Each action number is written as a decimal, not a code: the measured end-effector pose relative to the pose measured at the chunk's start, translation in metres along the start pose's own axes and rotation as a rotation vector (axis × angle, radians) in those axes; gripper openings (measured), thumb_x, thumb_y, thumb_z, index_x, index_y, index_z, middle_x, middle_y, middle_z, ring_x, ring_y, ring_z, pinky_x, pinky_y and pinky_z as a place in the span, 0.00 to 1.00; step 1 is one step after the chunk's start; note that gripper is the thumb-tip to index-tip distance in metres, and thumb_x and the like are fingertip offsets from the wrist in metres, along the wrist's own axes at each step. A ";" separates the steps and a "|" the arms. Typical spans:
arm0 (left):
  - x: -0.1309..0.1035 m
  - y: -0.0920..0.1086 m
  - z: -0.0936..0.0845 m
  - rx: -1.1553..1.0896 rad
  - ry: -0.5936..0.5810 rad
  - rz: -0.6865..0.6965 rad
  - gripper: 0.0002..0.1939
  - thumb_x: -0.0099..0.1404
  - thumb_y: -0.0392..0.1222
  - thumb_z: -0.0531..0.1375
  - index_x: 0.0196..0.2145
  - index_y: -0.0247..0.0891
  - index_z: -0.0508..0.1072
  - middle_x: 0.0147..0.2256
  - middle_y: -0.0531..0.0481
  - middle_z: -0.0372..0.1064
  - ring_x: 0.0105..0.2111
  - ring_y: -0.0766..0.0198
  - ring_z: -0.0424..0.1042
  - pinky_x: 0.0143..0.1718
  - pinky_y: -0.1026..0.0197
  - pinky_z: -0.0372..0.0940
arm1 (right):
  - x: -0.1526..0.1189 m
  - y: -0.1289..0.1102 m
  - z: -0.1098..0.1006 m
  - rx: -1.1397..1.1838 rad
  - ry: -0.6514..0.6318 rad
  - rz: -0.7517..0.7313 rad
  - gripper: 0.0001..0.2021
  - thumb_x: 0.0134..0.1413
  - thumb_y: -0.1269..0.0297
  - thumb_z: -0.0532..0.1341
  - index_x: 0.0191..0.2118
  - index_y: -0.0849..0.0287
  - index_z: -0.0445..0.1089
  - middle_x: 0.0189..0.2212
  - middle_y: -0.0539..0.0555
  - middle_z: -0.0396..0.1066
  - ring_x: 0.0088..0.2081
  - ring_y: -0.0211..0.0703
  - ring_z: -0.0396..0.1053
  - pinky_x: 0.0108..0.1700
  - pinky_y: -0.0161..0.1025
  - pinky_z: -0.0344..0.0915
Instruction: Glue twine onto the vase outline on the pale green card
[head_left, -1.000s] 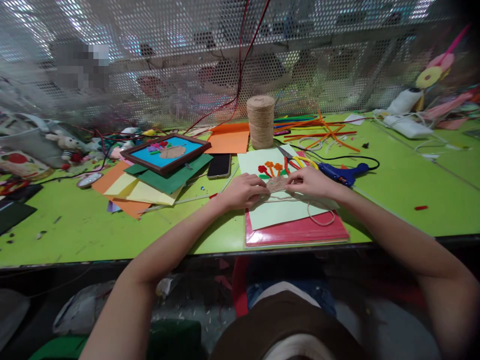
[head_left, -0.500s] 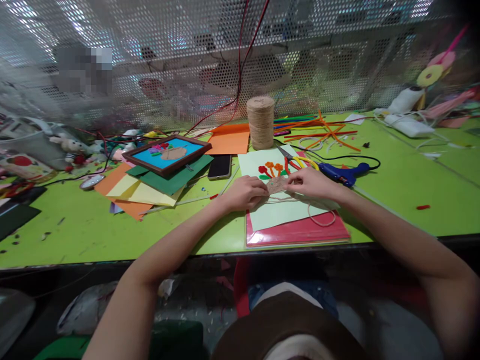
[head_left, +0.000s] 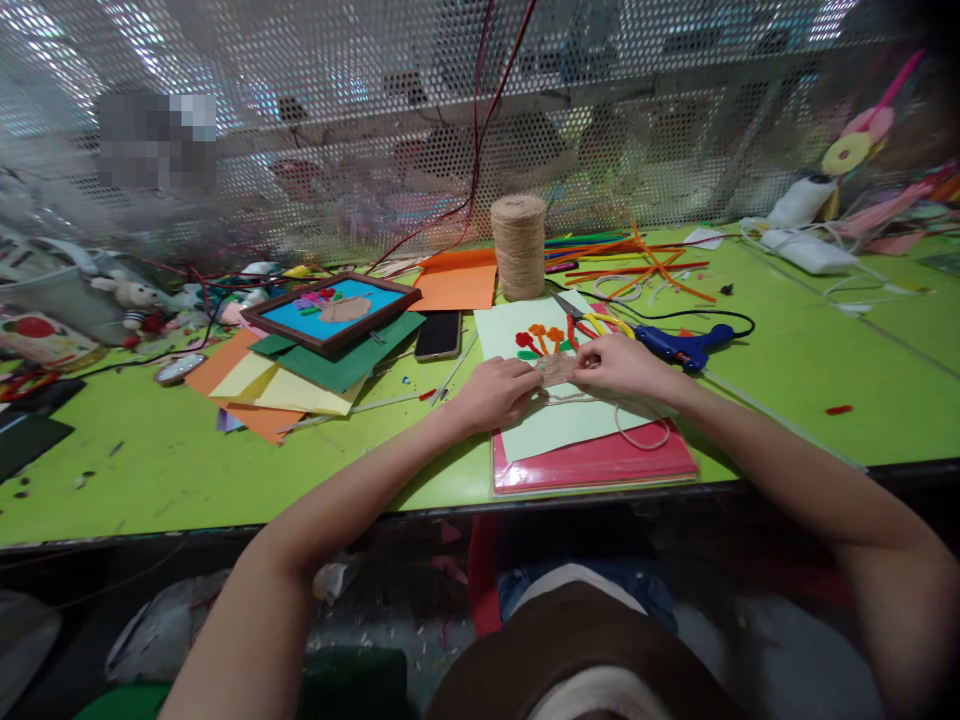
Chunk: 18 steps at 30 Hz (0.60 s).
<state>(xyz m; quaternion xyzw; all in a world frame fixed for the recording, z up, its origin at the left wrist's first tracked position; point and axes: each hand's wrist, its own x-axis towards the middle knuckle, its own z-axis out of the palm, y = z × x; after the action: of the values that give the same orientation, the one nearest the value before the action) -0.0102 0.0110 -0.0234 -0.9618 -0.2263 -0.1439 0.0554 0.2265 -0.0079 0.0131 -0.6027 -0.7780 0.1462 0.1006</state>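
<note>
A flat patch of jute twine [head_left: 557, 371] lies on a pale green sheet [head_left: 540, 437], below red and orange pipe-cleaner flowers [head_left: 541, 338] with green leaves. My left hand [head_left: 499, 392] is at the patch's left edge, fingers curled together on the twine there. At the right edge, my right hand [head_left: 619, 368] pinches the twine between thumb and fingers. A loose twine strand runs under the patch, and a twine loop [head_left: 643, 446] hangs below my right hand. Scissors [head_left: 589, 322] with red and yellow handles lie just beyond that hand.
A blue glue gun [head_left: 686, 347] lies right of the hands. Behind stand a twine spool [head_left: 518, 248] and pipe cleaners [head_left: 637, 262]. Leftward are a phone [head_left: 439, 335], a framed flower picture [head_left: 330, 312] and coloured papers [head_left: 292, 385]. A red folder [head_left: 592, 472] lies under the sheet.
My left hand has shifted slightly, its fingers lying a little further right along the twine. My right hand keeps its pinch in about the same place. The camera view has moved slightly.
</note>
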 end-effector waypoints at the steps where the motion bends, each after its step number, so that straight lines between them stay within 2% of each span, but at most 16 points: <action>1: 0.000 0.000 0.000 0.004 0.004 0.008 0.13 0.68 0.35 0.52 0.45 0.37 0.75 0.39 0.45 0.75 0.38 0.60 0.72 0.36 0.58 0.63 | 0.000 -0.001 0.000 -0.006 -0.002 0.001 0.10 0.48 0.57 0.60 0.28 0.58 0.75 0.25 0.53 0.72 0.29 0.40 0.63 0.30 0.39 0.51; 5: 0.000 0.000 -0.001 0.023 0.004 0.068 0.16 0.69 0.36 0.52 0.50 0.42 0.74 0.44 0.46 0.74 0.42 0.60 0.71 0.38 0.58 0.61 | -0.001 -0.002 0.000 -0.041 0.008 -0.003 0.10 0.48 0.56 0.61 0.28 0.57 0.74 0.26 0.54 0.73 0.29 0.41 0.63 0.29 0.39 0.51; 12: 0.013 0.006 0.002 0.054 -0.016 0.081 0.13 0.70 0.37 0.50 0.44 0.37 0.74 0.42 0.44 0.73 0.43 0.59 0.69 0.39 0.58 0.61 | 0.001 0.005 -0.005 -0.020 -0.036 -0.015 0.15 0.50 0.51 0.60 0.28 0.58 0.73 0.26 0.54 0.73 0.29 0.40 0.64 0.29 0.38 0.51; 18: 0.014 0.005 0.004 0.031 -0.022 0.107 0.15 0.71 0.40 0.49 0.50 0.40 0.71 0.44 0.46 0.72 0.43 0.59 0.68 0.42 0.57 0.61 | -0.001 0.006 -0.007 -0.094 -0.011 -0.005 0.16 0.51 0.49 0.60 0.28 0.57 0.73 0.26 0.54 0.72 0.29 0.40 0.63 0.30 0.38 0.49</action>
<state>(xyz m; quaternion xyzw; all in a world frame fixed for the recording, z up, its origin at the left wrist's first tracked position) 0.0053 0.0129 -0.0228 -0.9730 -0.1776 -0.1267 0.0755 0.2345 -0.0067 0.0172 -0.6040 -0.7860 0.1128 0.0682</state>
